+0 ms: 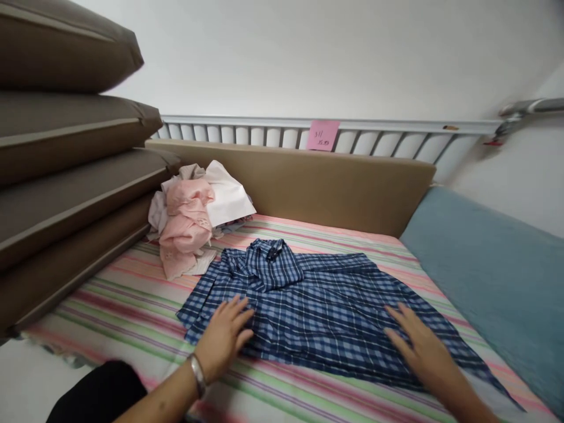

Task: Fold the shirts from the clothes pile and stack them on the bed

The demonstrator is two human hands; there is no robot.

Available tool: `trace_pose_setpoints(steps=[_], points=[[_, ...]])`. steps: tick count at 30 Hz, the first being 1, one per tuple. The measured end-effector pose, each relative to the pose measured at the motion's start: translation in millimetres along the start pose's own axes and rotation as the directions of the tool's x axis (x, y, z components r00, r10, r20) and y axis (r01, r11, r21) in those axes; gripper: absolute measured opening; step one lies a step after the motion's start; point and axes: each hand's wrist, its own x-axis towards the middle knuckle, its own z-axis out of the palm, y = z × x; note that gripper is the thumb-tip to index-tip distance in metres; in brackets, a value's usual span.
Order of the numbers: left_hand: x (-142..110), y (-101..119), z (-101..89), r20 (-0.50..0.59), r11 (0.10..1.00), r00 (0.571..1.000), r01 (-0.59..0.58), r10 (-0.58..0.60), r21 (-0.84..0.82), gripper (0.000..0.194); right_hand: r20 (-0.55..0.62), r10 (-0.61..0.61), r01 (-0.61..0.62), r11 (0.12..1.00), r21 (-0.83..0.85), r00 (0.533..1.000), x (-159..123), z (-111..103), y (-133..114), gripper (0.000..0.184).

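Nearest: black rounded shape [99,395] at bottom left, cut off by the frame, can't tell what it is. Silver bracelet [197,376] on the left wrist.

Left hand [220,339]: palm down, fingers spread, gripping nothing, over the near-left part of the blue plaid garment [317,320]. Right hand [420,346]: same pose, fingers apart and holding nothing, over the garment's right part. Can't tell if either is pressing on the cloth.

Garment lies spread on the striped sheet [132,314], long side running left to right, bunched section stacked at its far-left part, tapering toward the near-right corner.

Far left of it: rumpled clothes pile [187,220], pink on top, white piece beside it. Brown cushions [88,170] stacked along the left. Blue pad [489,276] on the right.

Behind: upright brown panel [335,188], then white radiator [273,136]; pink note [323,135] with handwriting at its top edge. Pipe [540,107] upper right, white wall [317,59] last.
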Motion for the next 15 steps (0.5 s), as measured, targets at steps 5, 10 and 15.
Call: trace_pose_setpoints(steps=[5, 10, 15], points=[[-10.1, 1.4, 36.9, 0.255, 1.000, 0.967, -0.004, 0.000, 0.014, 0.058, 0.050, -0.219, 0.222, 0.973, -0.066, 0.974, -29.8, 66.1, -30.3, 0.050], [-16.1, -9.6, 40.6, 0.257, 1.000, 0.966, -0.015, 0.018, -0.014, 0.059, 0.060, -0.215, 0.218, 0.975, -0.052, 0.975, -34.2, 77.3, -15.7, 0.051], [-11.2, -7.7, 28.7, 0.311, 0.993, 0.950, 0.016, 0.022, -0.118, 0.066, 0.046, -0.142, 0.143, 0.989, -0.028, 0.989, -25.0, 57.4, -34.3, 0.044]])
